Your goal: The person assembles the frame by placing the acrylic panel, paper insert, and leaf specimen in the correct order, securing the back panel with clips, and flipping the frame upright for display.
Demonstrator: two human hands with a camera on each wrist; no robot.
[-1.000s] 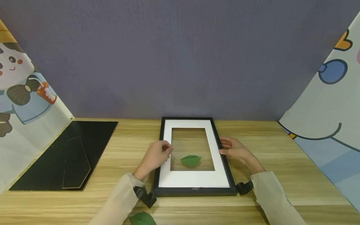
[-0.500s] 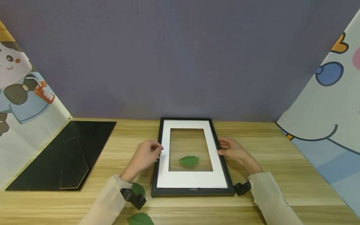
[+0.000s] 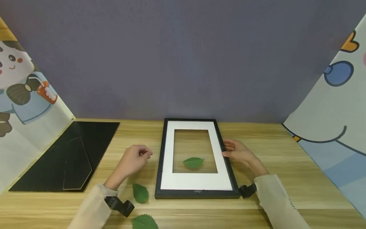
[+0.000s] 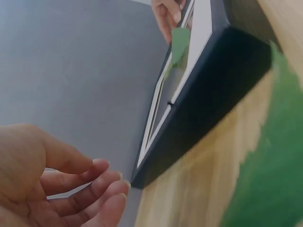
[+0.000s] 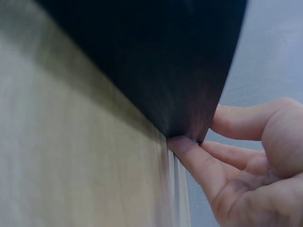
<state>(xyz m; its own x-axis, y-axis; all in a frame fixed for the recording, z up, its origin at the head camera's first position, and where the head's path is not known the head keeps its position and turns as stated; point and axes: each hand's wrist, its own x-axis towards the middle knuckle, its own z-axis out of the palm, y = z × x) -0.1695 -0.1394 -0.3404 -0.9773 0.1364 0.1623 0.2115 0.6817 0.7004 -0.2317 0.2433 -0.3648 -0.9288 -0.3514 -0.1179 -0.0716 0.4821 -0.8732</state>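
A black picture frame (image 3: 197,194) with a white mat (image 3: 197,182) lies flat on the wooden table. Inside the mat's window rests a green leaf (image 3: 193,162). My right hand (image 3: 239,156) holds the frame's right side, its thumb on the upper edge and fingertips low against the side, as the right wrist view shows. Off the frame's left side, my left hand (image 3: 132,160) hovers with loosely curled fingers and nothing between them. Two more leaves lie near it: one leaf (image 3: 140,193) below the hand, another leaf (image 3: 145,221) at the front edge of view.
On the left of the table (image 3: 286,190) lies a black backing board (image 3: 100,135) with a folded stand (image 3: 77,168). A grey wall (image 3: 183,60) rises behind. Cartoon-printed panels (image 3: 28,98) flank both sides.
My left hand has moved left, from above the frame's left edge to beside it, uncovering a leaf on the table. The right hand keeps its place on the frame.
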